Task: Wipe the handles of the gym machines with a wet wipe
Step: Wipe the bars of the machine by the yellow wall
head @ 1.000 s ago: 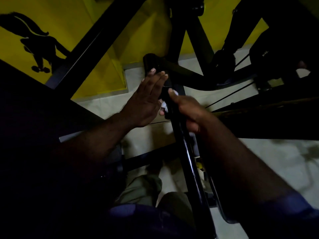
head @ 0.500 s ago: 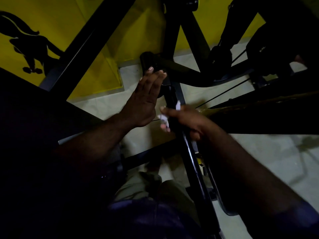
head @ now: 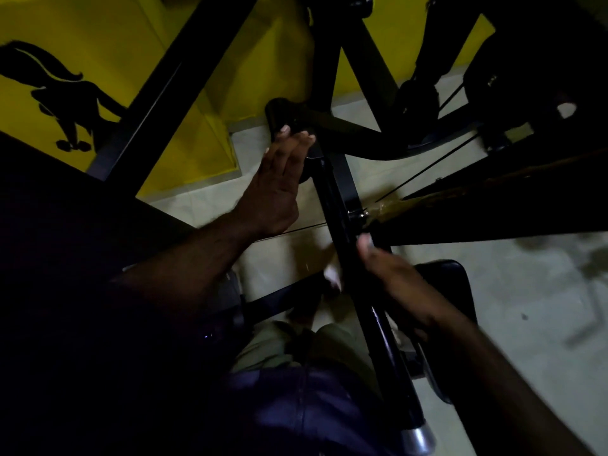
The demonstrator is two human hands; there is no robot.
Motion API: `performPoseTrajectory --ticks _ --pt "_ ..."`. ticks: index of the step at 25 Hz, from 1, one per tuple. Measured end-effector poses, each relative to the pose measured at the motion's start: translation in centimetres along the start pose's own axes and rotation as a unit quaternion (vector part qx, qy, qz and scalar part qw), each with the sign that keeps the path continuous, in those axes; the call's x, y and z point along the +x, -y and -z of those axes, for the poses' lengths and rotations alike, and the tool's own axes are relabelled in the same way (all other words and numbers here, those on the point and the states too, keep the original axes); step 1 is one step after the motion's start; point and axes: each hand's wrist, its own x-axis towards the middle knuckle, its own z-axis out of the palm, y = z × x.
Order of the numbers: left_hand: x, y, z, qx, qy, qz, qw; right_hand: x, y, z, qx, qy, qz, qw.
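Centre frame, the right hand (head: 391, 281) curls round the black handle bar (head: 378, 327), wet wipe (head: 331, 274) showing white beneath blurred fingers. Left hand (head: 278, 189), fingers straight and together, braces the bar's top. Best wrap fully and stroke evenly downward.

We read no text or numbers; beyond the left hand (head: 274, 189), the yellow wall (head: 98, 24) bears only a black silhouette (head: 74, 93).
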Motion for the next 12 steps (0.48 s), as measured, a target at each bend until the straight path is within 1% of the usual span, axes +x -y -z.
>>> performPoseTrajectory --ticks 2,3,4,5,6,7,8,10,11,12 --pt "0.0 0.1 0.0 0.012 -0.004 -0.004 1.000 2.0 1.2 0.8 -0.006 -0.100 0.100 0.990" --pt "0.1 0.1 0.0 0.015 -0.004 -0.006 1.000 2.8 1.3 0.9 -0.012 -0.126 0.125 0.984" --pt "0.1 0.1 0.0 0.014 -0.002 -0.010 1.000 2.7 1.3 0.7 -0.025 -0.131 0.129 0.983" --pt "0.1 0.1 -0.1 0.014 -0.003 -0.013 1.000 1.9 1.5 0.8 -0.036 -0.114 0.141 0.983" --pt "0.1 0.0 -0.1 0.014 -0.006 -0.015 1.000 0.5 1.2 0.1 -0.071 -0.105 0.150 0.981" --pt "0.1 0.0 -0.1 0.013 -0.010 -0.016 1.000 -0.7 0.2 -0.5 -0.092 -0.123 0.129 0.980" --pt "0.1 0.0 -0.1 0.011 -0.014 -0.020 1.000 -1.8 -0.2 -1.4 -0.088 -0.159 0.109 0.977" --pt "0.0 0.0 -0.2 0.014 -0.023 -0.023 0.999 -3.2 -2.1 -1.9 -0.180 -0.217 0.135 0.950" --pt "0.1 -0.1 -0.3 0.016 -0.025 -0.018 0.999 -1.8 -2.7 -1.8 -0.242 -0.240 0.143 0.929" --pt "0.2 -0.1 -0.3 0.016 -0.022 -0.014 1.000 -0.2 -2.0 -2.0 -0.323 -0.254 0.168 0.896"
